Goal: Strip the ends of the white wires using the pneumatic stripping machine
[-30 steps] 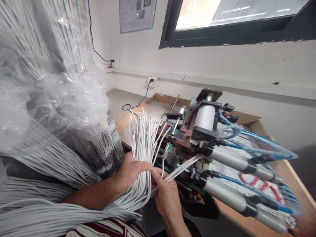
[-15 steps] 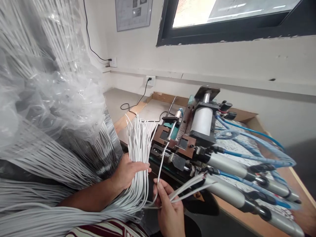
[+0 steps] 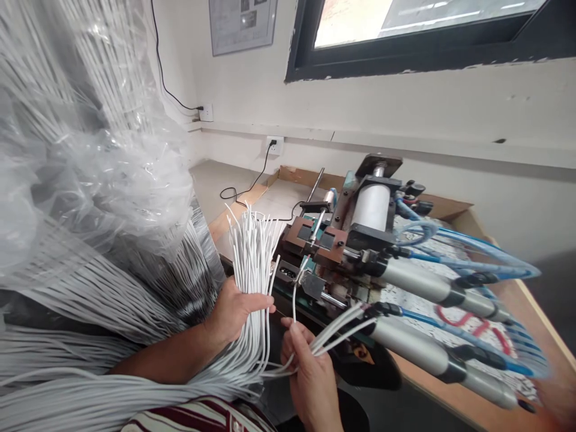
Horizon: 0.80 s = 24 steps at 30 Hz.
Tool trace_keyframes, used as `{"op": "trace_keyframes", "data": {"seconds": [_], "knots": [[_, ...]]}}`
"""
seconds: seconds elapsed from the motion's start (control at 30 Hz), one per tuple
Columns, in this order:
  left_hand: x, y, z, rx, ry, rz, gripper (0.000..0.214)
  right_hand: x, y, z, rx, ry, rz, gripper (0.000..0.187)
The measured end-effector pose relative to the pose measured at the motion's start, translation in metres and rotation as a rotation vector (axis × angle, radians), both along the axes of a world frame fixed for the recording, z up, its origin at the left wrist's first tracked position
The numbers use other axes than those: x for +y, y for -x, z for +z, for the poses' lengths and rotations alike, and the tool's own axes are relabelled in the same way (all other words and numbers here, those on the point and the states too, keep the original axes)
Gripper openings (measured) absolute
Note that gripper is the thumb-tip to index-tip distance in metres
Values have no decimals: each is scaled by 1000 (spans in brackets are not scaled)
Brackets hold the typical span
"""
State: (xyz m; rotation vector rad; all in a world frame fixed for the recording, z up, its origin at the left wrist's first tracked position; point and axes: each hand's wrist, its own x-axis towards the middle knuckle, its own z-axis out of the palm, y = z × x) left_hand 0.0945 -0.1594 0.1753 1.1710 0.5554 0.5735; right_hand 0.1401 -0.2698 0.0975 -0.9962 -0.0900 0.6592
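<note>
My left hand [image 3: 240, 309] is closed around a thick bundle of white cables [image 3: 254, 258], whose cut ends fan out upward. My right hand [image 3: 308, 366] pinches one white cable [image 3: 294, 300] between thumb and fingers. That cable's upper end lies in the jaws of a pneumatic machine [image 3: 315, 279]. Several more white cables [image 3: 339, 327] pass through the same hand and stick out to the right, their far ends near a grey cylinder. The fingers under the cables are partly hidden.
Long white cables in plastic wrap [image 3: 112, 174] hang and lie at the left. Grey air cylinders [image 3: 411, 345] and blue air hoses [image 3: 477, 258] extend right from the machine inside a wooden tray [image 3: 477, 222]. A wall socket [image 3: 275, 145] with a black cord is behind.
The machine's jaws have closed in around the end of the single cable, and its cylinders have shifted. My right hand has moved slightly right. My left hand stays on the bundle.
</note>
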Motion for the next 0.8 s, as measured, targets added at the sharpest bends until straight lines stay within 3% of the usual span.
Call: {"op": "trace_keyframes", "data": {"seconds": [0.13,0.3,0.4,0.8], "knots": [[-1,0,0,-36,-36,-39,21,5,-2,-1,-117,79,111,38],[-3,0,5,-48,-33,-83,21,8,-1,4,-311,116,-72,30],[-1,-1,6,21,11,-67,24,8,0,3,-230,114,-155,32],[0,-7,15,53,65,-18,30,16,-16,19,73,-24,-148,29]]}}
